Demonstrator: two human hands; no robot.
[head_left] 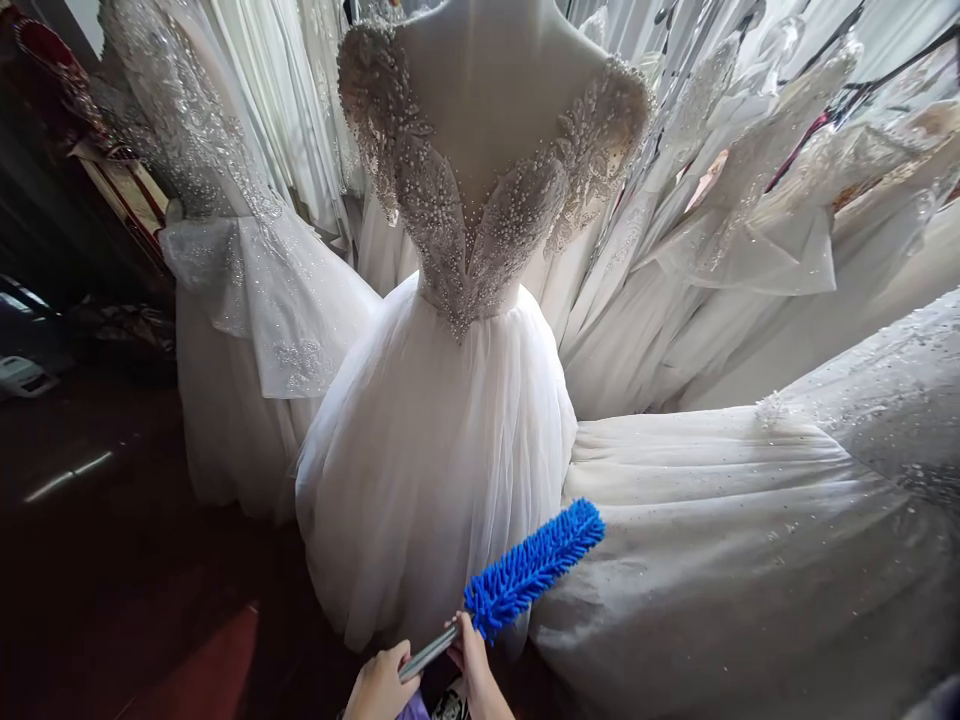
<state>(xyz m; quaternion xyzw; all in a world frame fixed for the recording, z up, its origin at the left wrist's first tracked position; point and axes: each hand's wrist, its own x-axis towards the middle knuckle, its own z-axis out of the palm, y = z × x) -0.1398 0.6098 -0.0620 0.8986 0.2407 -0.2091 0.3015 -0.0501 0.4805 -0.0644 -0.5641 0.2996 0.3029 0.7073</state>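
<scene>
My left hand [379, 685] curls round the end of the metal handle [427, 652] and my right hand [472, 660] pinches it higher up, the blue chenille duster [532, 565] just beyond my fingers and near the tulle skirt [435, 500] of the beaded wedding gown, neither hand on it.

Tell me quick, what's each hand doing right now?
Left hand: closed on the metal handle of the blue chenille duster.
Right hand: closed on the same duster, just below its head.
</scene>
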